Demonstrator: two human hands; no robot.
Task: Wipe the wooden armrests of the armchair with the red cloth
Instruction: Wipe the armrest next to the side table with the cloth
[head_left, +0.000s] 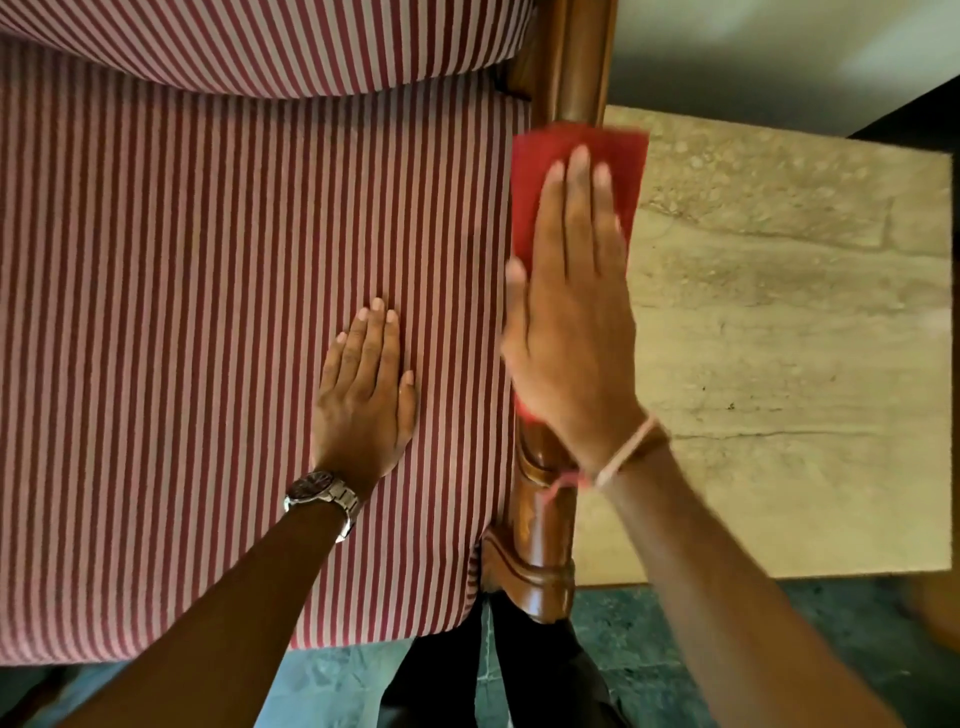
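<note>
One thin, limp red cloth lies flat over the wooden armrest on the right, pinned under the right hand, fingers straight and nearly together. It likely slides easily on polished wood, so flat palm pressure suits it; the left hand rests open on the striped seat cushion.

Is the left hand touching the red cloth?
Apart. The head view shows the left hand flat on the striped seat cushion, with stripes visible between it and the red cloth.
</note>
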